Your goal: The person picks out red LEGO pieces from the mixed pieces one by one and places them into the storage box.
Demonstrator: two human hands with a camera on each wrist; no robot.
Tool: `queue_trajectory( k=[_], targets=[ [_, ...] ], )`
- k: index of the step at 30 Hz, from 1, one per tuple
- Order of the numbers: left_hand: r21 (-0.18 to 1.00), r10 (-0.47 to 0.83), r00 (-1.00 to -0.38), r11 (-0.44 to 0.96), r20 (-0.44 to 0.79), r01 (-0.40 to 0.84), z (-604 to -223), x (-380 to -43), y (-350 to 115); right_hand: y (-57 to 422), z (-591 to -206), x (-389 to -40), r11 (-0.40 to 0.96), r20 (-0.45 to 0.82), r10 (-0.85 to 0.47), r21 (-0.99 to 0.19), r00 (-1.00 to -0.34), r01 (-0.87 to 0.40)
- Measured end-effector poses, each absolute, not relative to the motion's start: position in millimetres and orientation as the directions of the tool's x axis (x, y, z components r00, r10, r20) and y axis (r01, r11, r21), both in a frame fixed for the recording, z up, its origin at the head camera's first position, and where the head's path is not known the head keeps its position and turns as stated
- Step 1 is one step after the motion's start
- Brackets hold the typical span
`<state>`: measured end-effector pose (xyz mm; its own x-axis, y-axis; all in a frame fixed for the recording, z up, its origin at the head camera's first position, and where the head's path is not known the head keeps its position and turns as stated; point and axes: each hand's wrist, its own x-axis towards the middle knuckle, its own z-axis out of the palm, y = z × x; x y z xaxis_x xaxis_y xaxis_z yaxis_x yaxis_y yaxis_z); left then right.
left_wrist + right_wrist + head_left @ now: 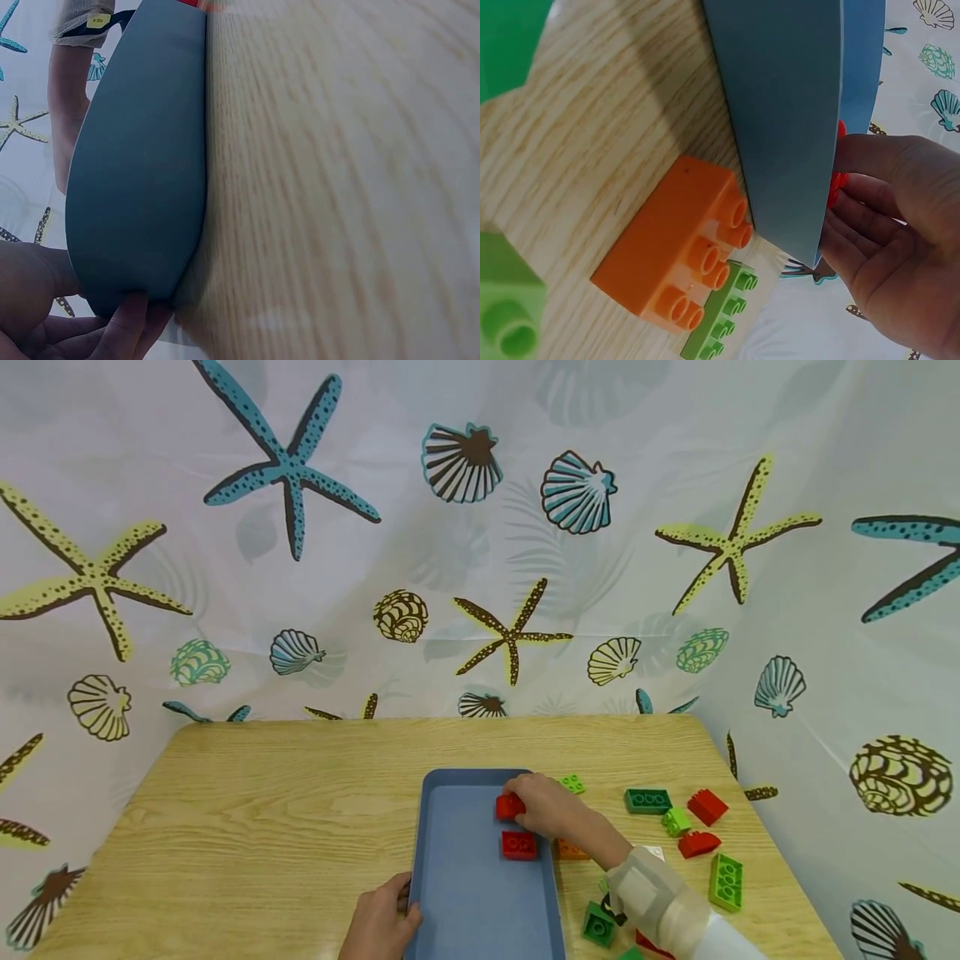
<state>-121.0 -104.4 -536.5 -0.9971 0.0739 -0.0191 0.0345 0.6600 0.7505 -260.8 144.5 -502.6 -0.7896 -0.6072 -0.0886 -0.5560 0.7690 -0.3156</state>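
Note:
A blue-grey tray [480, 893] lies on the wooden table. My left hand [380, 920] grips its left wall near the front, the thumb over the rim; the left wrist view shows the fingers [127, 326] against the tray's outer side. Over the tray's far right corner, my right hand [546, 802] pinches a red toy brick [508, 807], which the fingers partly hide. In the right wrist view only a bit of that red brick [835, 191] shows behind the tray wall. Just in front of it, a second red brick [518, 845] sits in the tray, studs up.
Right of the tray stand an orange brick [667, 247] and a lime green brick [572, 783], close to its wall. Farther right lie a dark green brick [648, 801], red bricks [707, 807] and a yellow-green brick [726, 882]. A patterned curtain [480, 543] hangs behind the table.

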Motion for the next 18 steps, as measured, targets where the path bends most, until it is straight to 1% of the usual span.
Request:
queue_trajectory(
  k=[12,18],
  targets=[
    [0.758,0.071,-0.997,0.652,-0.026,0.027,-536.4,-120.3,-104.7,140.7,-504.5,-260.1,0.761,-0.112,-0.614,-0.349,-0.782,-0.547],
    [0.765,0.065,-0.997,0.645,-0.047,0.005,-536.9,-121.1,-104.3,141.0,-507.7,-260.9,0.751,-0.103,-0.631,-0.331,-0.769,-0.571]
  ],
)
